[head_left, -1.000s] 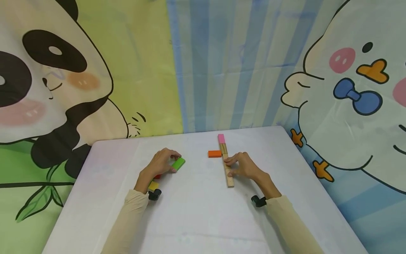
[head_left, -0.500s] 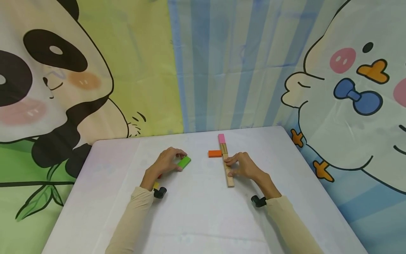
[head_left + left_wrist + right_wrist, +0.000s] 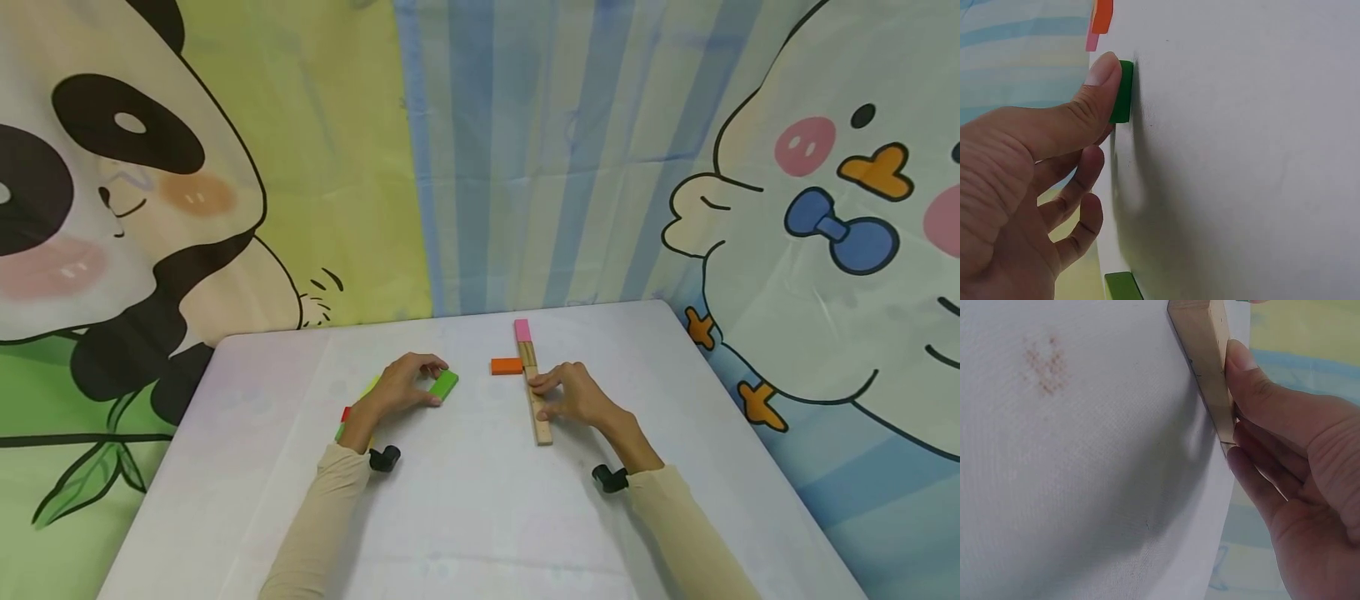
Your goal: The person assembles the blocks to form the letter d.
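In the head view, my left hand [image 3: 401, 387] pinches a green block [image 3: 444, 384] between thumb and fingers. The left wrist view shows that block [image 3: 1124, 92] edge-on under the thumb, close over the white table. My right hand [image 3: 577, 395] has its thumb and fingers on a plain wooden block [image 3: 541, 422], the near part of a straight row. Farther along the row come more wooden pieces [image 3: 528, 352] and a pink block [image 3: 522, 330] at the far end. An orange block [image 3: 507, 367] lies crosswise against the row's left side. In the right wrist view, the thumb presses the wooden block [image 3: 1207, 369].
Around my left forearm lie a red block [image 3: 346, 413], a green piece [image 3: 340, 432] and a yellow one [image 3: 371, 386], partly hidden by the arm. The white table [image 3: 465, 517] ends at the back against a printed cloth [image 3: 510, 167].
My left hand has moved to the right with the green block, toward the row, uncovering red, green and yellow pieces behind its wrist. The right hand has stayed in place on the row.
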Action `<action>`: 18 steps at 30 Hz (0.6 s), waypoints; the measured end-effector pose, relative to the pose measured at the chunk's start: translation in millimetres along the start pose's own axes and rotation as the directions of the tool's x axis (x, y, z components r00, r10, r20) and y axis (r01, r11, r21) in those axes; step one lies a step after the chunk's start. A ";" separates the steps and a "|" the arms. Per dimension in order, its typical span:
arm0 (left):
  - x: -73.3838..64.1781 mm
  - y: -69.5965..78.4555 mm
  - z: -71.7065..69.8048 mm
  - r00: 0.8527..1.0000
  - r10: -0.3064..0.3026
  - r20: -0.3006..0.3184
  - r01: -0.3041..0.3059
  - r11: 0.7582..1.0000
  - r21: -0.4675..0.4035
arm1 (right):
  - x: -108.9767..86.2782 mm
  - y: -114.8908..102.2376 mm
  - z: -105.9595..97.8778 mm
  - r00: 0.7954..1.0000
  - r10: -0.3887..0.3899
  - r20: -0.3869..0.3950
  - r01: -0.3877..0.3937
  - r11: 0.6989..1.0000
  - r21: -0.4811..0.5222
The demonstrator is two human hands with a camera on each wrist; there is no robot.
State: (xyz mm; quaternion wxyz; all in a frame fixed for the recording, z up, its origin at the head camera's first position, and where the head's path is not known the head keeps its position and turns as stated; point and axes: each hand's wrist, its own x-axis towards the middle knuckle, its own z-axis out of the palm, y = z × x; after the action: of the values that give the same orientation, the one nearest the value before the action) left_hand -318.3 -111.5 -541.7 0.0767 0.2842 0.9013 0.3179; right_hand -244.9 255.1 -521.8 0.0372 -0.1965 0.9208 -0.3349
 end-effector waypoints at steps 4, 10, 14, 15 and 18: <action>-0.6 2.4 0.2 1.000 -0.003 -0.006 0.002 1.000 -0.013 | 0.1 0.3 0.2 1.000 -0.003 0.000 0.003 1.000 -0.004; 1.2 3.4 0.8 1.000 -0.002 -0.010 0.002 0.999 -0.049 | -0.3 -1.4 -0.5 1.000 0.000 -0.004 0.000 1.000 -0.002; 3.6 1.6 4.4 1.000 -0.021 0.003 0.021 0.994 -0.104 | 0.3 -0.5 0.4 1.000 0.011 0.002 -0.011 1.000 -0.004; 4.4 1.2 5.4 1.000 -0.023 0.006 0.023 0.993 -0.113 | 0.4 -0.4 0.4 1.000 0.012 0.002 -0.012 1.000 -0.006; 6.5 1.3 7.0 1.000 -0.022 0.012 0.023 0.993 -0.115 | 0.6 -0.7 -0.1 1.000 0.012 0.004 -0.012 1.000 -0.005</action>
State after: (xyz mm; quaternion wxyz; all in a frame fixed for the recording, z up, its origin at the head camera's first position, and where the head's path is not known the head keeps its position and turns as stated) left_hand -320.9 -103.4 -546.1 0.1013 0.2708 0.8842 0.3669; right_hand -245.3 254.5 -521.2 0.0405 -0.1919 0.9226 -0.3321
